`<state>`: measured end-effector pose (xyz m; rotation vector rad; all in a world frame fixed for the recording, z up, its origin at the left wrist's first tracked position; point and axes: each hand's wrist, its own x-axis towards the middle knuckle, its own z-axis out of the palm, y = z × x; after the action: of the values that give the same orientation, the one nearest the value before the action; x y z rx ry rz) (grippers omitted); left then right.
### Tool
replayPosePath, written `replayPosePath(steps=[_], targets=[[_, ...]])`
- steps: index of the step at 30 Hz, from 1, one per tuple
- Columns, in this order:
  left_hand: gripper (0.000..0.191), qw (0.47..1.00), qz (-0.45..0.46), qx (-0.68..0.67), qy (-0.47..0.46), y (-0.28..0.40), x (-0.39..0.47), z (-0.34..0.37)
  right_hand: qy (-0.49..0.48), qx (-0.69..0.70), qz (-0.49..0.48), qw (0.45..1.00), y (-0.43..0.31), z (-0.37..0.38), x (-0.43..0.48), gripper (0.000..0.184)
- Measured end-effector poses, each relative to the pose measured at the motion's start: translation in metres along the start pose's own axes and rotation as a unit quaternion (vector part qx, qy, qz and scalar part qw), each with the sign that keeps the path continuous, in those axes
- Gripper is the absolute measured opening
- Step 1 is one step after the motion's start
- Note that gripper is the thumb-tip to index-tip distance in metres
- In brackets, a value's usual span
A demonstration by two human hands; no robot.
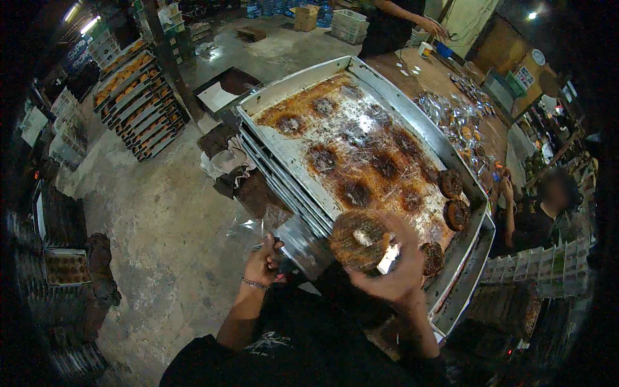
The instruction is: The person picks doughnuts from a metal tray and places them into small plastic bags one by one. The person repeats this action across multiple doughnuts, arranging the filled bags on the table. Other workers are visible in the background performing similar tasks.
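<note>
My right hand [399, 278] holds up a ring doughnut [346, 242] coated with dark sprinkles, above the near end of a metal baking tray [285, 135]. A small bright white piece [389, 258] shows between the doughnut and my fingers; I cannot tell what it is. Lower left of the tray, my left hand [263, 263] grips a clear plastic bag [302, 242]. Three more sprinkled doughnuts, an upper one [450, 183], a middle one [457, 215] and a lower one [433, 259], sit along the tray's right side. Browned residue and scattered sprinkles cover the tray's bottom.
More trays [275, 179] are stacked underneath. Packaged goods [454, 116] cover a brown table [411, 80], where one person's arm [404, 12] reaches over. Another person [534, 217] is at the right. Racked trays of baked goods [140, 101] stand across the concrete floor [145, 213].
</note>
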<state>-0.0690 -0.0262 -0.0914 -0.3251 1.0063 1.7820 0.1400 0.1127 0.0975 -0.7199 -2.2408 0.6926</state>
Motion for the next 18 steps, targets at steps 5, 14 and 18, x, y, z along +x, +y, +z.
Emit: replayPosePath(steps=[5,14,18], targets=[[0.017,0.992,0.025,0.114,-0.051,0.003,-0.018,0.029,-0.213,-0.034,0.001,0.977,-0.010,0.044,0.000,0.085],[0.043,0.962,0.013,0.132,-0.239,-0.021,-0.060,0.050,-0.202,-0.011,-0.122,0.972,-0.003,0.033,-0.001,0.086],[0.048,0.883,0.019,0.143,-0.446,-0.044,-0.057,0.057,-0.062,-0.075,-0.197,0.976,0.011,-0.002,0.019,0.073]])
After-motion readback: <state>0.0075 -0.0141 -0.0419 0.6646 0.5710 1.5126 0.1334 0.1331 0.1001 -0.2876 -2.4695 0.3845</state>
